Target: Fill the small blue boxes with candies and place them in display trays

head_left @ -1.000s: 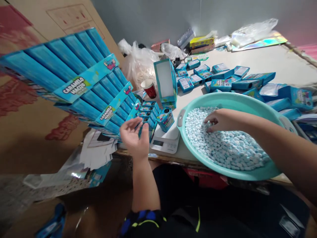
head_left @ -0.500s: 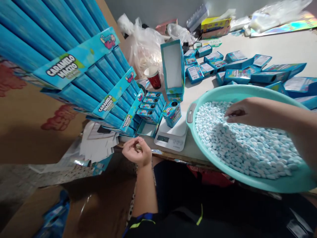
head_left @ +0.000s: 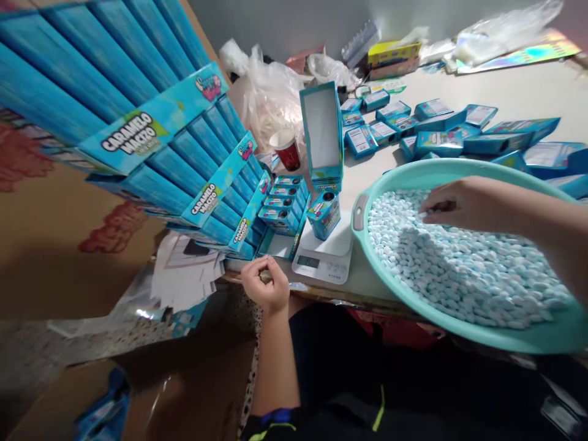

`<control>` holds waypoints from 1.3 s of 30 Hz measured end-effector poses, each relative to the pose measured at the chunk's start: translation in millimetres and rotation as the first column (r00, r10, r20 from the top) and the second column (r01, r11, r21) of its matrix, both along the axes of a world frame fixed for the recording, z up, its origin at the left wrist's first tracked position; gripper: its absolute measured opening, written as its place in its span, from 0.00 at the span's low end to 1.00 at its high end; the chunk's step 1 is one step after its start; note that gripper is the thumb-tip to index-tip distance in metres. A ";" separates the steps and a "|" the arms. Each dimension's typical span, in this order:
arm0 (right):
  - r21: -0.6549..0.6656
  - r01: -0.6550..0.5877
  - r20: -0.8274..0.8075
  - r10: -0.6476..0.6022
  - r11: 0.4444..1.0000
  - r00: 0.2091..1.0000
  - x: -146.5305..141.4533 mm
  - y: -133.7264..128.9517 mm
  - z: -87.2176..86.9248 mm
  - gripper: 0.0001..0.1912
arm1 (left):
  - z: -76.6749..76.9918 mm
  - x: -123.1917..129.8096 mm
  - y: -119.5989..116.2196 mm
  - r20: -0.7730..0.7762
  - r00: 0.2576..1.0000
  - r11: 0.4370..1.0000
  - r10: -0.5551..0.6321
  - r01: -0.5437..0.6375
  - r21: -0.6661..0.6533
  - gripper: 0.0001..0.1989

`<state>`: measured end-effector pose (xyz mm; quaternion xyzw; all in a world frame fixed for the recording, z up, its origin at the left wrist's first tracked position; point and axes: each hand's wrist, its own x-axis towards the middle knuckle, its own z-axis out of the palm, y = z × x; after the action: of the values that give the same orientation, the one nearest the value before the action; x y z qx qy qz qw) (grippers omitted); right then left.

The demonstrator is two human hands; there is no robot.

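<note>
My right hand [head_left: 443, 205] is over the turquoise basin [head_left: 383, 274], its fingers drawn together around a pale candy at the tips. Small light-blue and white candies [head_left: 441, 275] fill much of the basin. By the table's front edge, my left hand [head_left: 267, 286] is curled closed, thumb against fingers; what lies inside it is hidden. Close to that hand, a white digital scale [head_left: 321, 268] bears one upright blue candy box [head_left: 324, 215]. Left of the scale, several small filled-looking boxes [head_left: 279, 217] stand in a display tray [head_left: 278, 246].
Tall stacked blue display trays [head_left: 151, 147] rise on the left beside a cardboard carton [head_left: 68, 245]. A stack of empty trays [head_left: 321, 131] stands behind the scale, near a red cup [head_left: 287, 153]. Loose blue boxes [head_left: 438, 142] lie behind the basin. Plastic bags [head_left: 266, 92] sit at the back.
My left hand has turned slightly and closed more, moving a little right and down in view. My right hand stays low over the candies. The whole view has shifted slightly.
</note>
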<state>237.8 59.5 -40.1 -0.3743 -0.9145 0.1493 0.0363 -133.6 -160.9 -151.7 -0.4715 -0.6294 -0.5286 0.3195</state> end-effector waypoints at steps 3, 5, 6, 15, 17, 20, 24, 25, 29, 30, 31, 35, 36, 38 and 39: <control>-0.159 0.022 0.029 -0.017 0.987 0.999 -0.8 7.6 3.0 0.09 | 3.5 -0.4 -5.2 -0.130 0.991 0.999 -0.023 0.027 0.027 0.05; -0.151 0.040 0.068 -0.030 0.988 0.997 -6.0 10.5 8.0 0.10 | 15.8 8.2 -3.8 -0.163 0.982 0.994 -0.095 0.101 0.028 0.07; -0.139 0.040 0.076 -0.030 0.990 0.997 -10.6 10.9 11.1 0.10 | 25.2 15.7 0.2 -0.139 0.980 0.989 -0.143 0.148 0.027 0.07; -0.237 -0.008 0.105 0.034 0.971 0.994 -70.0 -11.9 22.2 0.34 | 86.5 77.5 95.5 0.494 0.816 0.804 -0.299 0.494 -0.331 0.42; -0.238 -0.030 0.059 0.045 0.971 0.997 -69.3 -12.7 20.2 0.26 | 93.0 84.5 106.0 0.501 0.818 0.843 -0.282 0.460 -0.278 0.41; -0.310 -0.075 0.006 0.081 0.948 0.997 -56.2 -3.3 20.9 0.12 | 111.1 110.7 113.8 0.409 0.829 0.900 -0.381 0.434 -0.041 0.40; -0.406 -0.041 -0.031 0.031 0.913 0.999 -29.5 20.2 31.4 0.09 | 131.5 158.0 128.2 0.418 0.714 0.788 -0.561 0.616 0.005 0.28; -0.409 -0.020 -0.040 0.003 0.912 0.999 -23.5 25.8 35.1 0.10 | 132.8 166.0 132.9 0.471 0.661 0.741 -0.584 0.671 -0.023 0.26; -0.365 0.043 -0.087 -0.080 0.930 0.993 -9.0 40.0 47.6 0.10 | 125.7 173.8 147.4 0.716 0.460 0.513 -0.524 0.842 -0.166 0.27; -0.348 0.049 -0.103 -0.090 0.936 0.991 -7.8 41.3 49.4 0.10 | 123.0 171.7 148.7 0.745 0.449 0.471 -0.494 0.858 -0.205 0.27; -0.322 0.054 -0.122 -0.098 0.945 0.988 -7.5 42.0 50.6 0.10 | 120.7 169.2 149.2 0.757 0.454 0.446 -0.469 0.862 -0.240 0.27; -0.195 0.093 -0.165 -0.127 0.976 0.978 -10.4 41.0 51.7 0.12 | 118.0 162.7 146.5 0.748 0.497 0.447 -0.440 0.844 -0.298 0.28; -0.184 0.108 -0.164 -0.139 0.977 0.977 -11.3 40.5 51.5 0.12 | 118.5 162.4 145.8 0.751 0.492 0.438 -0.440 0.848 -0.298 0.28; -0.189 0.141 -0.153 -0.171 0.972 0.973 -12.8 39.8 51.0 0.12 | 119.3 162.4 144.8 0.762 0.472 0.407 -0.444 0.864 -0.297 0.28; -0.192 0.153 -0.149 -0.183 0.969 0.972 -13.3 39.7 50.7 0.12 | 119.3 162.4 144.7 0.767 0.463 0.392 -0.445 0.870 -0.297 0.28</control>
<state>224.5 99.2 10.6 -0.4387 -0.8560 0.2580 0.0906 28.8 -16.3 -32.4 -0.5871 -0.5740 -0.4652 -0.3307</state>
